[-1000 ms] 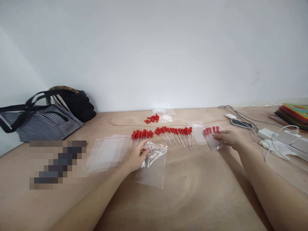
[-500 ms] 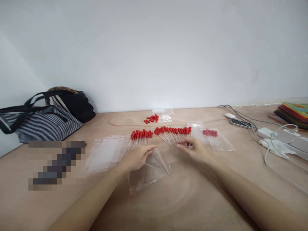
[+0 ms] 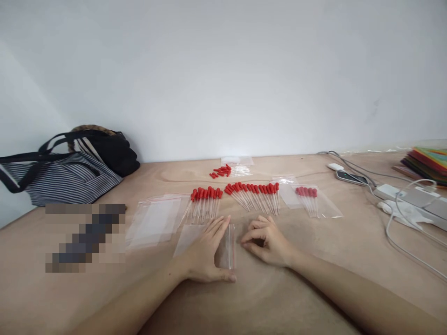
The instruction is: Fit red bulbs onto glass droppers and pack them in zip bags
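Observation:
A clear zip bag (image 3: 224, 255) lies flat on the wooden table, its zip edge facing right. Over it rests my left hand (image 3: 209, 249), fingers stretched and thumb apart, pressing the bag near its opening. My right hand (image 3: 267, 242) is just right of the zip edge, fingers curled with thumb and fingertips together; I see nothing in them. Beyond the hands are two groups of glass droppers with red rubber bulbs, a left group (image 3: 206, 202) and a right group (image 3: 256, 195). Farther right, several droppers (image 3: 308, 200) lie in another clear bag (image 3: 328, 209).
Flat clear bags (image 3: 153, 221) lie at left. Loose red bulbs (image 3: 220, 172) and bare glass tubes (image 3: 240, 170) are near the wall. A striped bag (image 3: 71, 179) stands far left; a power strip (image 3: 415, 200), cables and coloured sheets (image 3: 428, 163) are at right.
The zip bag, lifted at its opening before, now lies flat. My left hand has spread over it. My right hand has drawn back from the droppers toward the bag's opening.

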`<state>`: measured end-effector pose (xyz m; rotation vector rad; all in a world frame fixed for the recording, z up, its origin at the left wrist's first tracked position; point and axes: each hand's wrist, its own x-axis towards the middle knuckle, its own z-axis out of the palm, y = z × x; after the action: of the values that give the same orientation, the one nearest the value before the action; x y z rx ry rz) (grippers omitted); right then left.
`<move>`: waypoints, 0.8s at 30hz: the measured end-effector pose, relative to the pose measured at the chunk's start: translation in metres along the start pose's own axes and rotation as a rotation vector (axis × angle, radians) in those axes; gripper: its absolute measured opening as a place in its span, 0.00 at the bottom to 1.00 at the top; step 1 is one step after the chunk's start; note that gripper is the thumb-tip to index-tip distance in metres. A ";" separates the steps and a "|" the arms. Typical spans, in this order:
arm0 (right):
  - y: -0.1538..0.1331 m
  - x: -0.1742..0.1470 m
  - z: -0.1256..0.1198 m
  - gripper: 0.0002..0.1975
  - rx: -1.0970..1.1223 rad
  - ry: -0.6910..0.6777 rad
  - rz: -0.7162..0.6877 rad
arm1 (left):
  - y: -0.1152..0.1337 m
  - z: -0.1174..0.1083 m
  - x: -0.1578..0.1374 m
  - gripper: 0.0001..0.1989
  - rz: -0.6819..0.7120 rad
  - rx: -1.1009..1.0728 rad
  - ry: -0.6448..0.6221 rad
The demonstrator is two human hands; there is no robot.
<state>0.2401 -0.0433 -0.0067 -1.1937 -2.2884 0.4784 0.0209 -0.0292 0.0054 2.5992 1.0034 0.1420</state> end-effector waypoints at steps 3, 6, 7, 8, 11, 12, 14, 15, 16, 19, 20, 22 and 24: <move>-0.002 -0.001 0.000 0.08 -0.033 -0.028 -0.050 | 0.001 -0.002 0.003 0.56 0.002 -0.013 -0.003; -0.003 0.000 0.002 0.09 -0.061 -0.036 -0.079 | 0.001 -0.002 0.005 0.53 0.039 0.003 0.022; -0.003 0.001 0.003 0.09 -0.067 -0.041 -0.091 | 0.001 -0.001 0.006 0.53 0.044 0.007 0.032; -0.004 0.001 0.003 0.09 -0.074 -0.045 -0.101 | 0.001 0.000 0.006 0.53 0.046 0.009 0.041; -0.005 0.003 0.004 0.10 -0.096 -0.038 -0.117 | 0.001 0.002 0.006 0.53 0.049 0.008 0.071; -0.005 0.003 0.004 0.09 -0.102 -0.031 -0.118 | 0.001 0.003 0.005 0.53 0.050 0.005 0.084; -0.005 0.002 0.004 0.09 -0.112 -0.016 -0.122 | 0.001 0.005 0.005 0.53 0.052 -0.007 0.105; -0.005 0.002 0.004 0.09 -0.115 -0.013 -0.126 | 0.001 0.005 0.005 0.53 0.054 -0.014 0.114; -0.005 0.002 0.004 0.09 -0.116 -0.015 -0.131 | 0.001 0.006 0.005 0.52 0.054 -0.019 0.120; -0.004 0.002 0.003 0.09 -0.110 -0.033 -0.146 | 0.003 0.007 0.007 0.51 0.058 -0.022 0.135; -0.004 0.003 0.004 0.09 -0.111 -0.037 -0.148 | 0.004 0.007 0.008 0.51 0.060 -0.023 0.141; -0.005 0.004 0.005 0.08 -0.126 -0.035 -0.137 | 0.006 0.009 0.010 0.50 0.070 -0.027 0.152; -0.007 0.006 0.006 0.09 -0.146 -0.024 -0.106 | 0.010 0.012 0.012 0.51 0.084 -0.038 0.164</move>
<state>0.2297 -0.0425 -0.0061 -1.1317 -2.4277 0.2923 0.0388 -0.0311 -0.0023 2.6299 0.9349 0.3970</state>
